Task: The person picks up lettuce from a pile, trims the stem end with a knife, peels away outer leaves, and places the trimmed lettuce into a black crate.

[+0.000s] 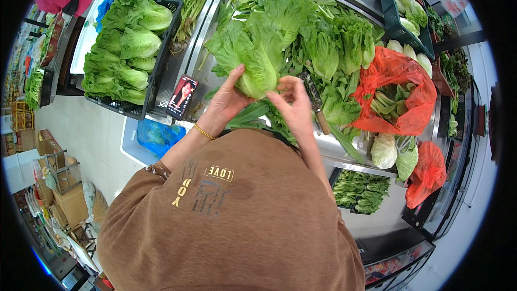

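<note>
Centre: lettuce head [258, 67] between left fingers [235, 77] and right fingers [293, 84], over the tabletop [333, 146]. Lettuce heap [347, 43] behind and to its right. Knife [322, 122] just right of the right fingers. Left: crate [163, 62], lettuces [141, 43] inside; phone [183, 97] between crate and left fingers. Right: plastic bag [421, 99] with leafy greens [393, 102] in it; cabbage [384, 151] just in front. Tub [130, 141] in front of the crate, lower.
</note>
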`<action>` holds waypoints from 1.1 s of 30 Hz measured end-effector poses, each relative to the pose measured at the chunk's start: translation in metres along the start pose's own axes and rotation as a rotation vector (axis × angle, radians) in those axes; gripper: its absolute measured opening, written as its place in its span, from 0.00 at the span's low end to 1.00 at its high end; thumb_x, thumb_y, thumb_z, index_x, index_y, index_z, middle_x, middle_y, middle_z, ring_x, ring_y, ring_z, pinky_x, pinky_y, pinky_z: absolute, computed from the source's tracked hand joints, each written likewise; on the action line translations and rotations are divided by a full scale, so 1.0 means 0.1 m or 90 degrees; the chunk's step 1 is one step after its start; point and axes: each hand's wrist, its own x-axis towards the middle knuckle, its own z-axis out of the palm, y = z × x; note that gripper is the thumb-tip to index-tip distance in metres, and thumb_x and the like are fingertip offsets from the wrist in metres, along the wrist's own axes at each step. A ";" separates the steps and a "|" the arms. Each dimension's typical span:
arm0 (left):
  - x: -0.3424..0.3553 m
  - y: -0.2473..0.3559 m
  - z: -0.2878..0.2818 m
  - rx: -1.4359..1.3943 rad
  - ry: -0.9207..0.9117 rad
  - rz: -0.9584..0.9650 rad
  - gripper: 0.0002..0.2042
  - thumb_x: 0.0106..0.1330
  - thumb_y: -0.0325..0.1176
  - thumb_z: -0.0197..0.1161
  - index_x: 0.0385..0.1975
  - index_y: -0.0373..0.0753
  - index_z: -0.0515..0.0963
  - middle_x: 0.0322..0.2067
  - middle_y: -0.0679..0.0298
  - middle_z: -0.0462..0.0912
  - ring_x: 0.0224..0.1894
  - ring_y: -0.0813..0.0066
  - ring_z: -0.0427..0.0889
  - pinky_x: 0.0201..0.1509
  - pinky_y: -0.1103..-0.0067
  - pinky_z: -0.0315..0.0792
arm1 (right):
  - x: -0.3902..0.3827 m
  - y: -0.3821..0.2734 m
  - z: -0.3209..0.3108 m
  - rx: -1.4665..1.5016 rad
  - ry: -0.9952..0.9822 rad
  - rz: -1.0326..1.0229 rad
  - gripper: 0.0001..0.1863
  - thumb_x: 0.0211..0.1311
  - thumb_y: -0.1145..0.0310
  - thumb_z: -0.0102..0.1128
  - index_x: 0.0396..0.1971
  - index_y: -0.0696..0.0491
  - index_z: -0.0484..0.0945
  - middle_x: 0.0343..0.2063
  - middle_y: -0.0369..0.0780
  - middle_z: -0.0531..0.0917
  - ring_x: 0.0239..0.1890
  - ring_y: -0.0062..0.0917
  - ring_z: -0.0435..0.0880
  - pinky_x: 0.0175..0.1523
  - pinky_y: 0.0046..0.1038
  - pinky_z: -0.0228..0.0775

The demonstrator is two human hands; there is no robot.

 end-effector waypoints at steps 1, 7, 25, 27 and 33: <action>0.00 -0.02 0.01 0.010 0.003 0.013 0.30 0.65 0.49 0.63 0.62 0.43 0.63 0.61 0.59 0.68 0.63 0.60 0.68 0.65 0.57 0.65 | 0.01 -0.02 0.10 -0.044 0.002 -0.041 0.24 0.54 0.67 0.71 0.47 0.57 0.71 0.36 0.38 0.80 0.29 0.16 0.75 0.33 0.19 0.69; 0.00 -0.06 0.04 -0.138 -0.034 0.022 0.29 0.63 0.46 0.64 0.61 0.44 0.64 0.60 0.61 0.70 0.62 0.63 0.69 0.67 0.59 0.64 | 0.02 0.22 0.07 0.456 0.026 0.124 0.09 0.64 0.73 0.59 0.44 0.55 0.73 0.33 0.34 0.80 0.30 0.17 0.78 0.37 0.21 0.72; -0.58 1.13 -1.31 -0.175 0.113 0.419 0.30 0.63 0.43 0.64 0.62 0.40 0.64 0.60 0.61 0.71 0.61 0.65 0.72 0.68 0.63 0.64 | 0.08 0.81 -0.42 -0.580 -0.299 0.096 0.23 0.54 0.61 0.69 0.46 0.57 0.73 0.40 0.46 0.81 0.34 0.36 0.83 0.41 0.35 0.74; -0.61 1.50 -1.64 -0.144 0.250 0.507 0.29 0.63 0.42 0.64 0.61 0.38 0.65 0.60 0.60 0.71 0.61 0.64 0.70 0.66 0.62 0.66 | 0.19 0.60 -0.19 -0.545 -0.306 0.073 0.21 0.55 0.64 0.68 0.46 0.57 0.74 0.39 0.46 0.81 0.33 0.35 0.83 0.41 0.34 0.74; -0.59 2.23 -2.47 0.009 0.360 0.326 0.43 0.62 0.55 0.61 0.65 0.30 0.50 0.58 0.43 0.67 0.55 0.53 0.75 0.60 0.65 0.73 | 0.39 0.46 0.21 -0.485 -0.375 0.042 0.20 0.55 0.66 0.68 0.45 0.58 0.73 0.38 0.46 0.80 0.33 0.33 0.81 0.41 0.32 0.74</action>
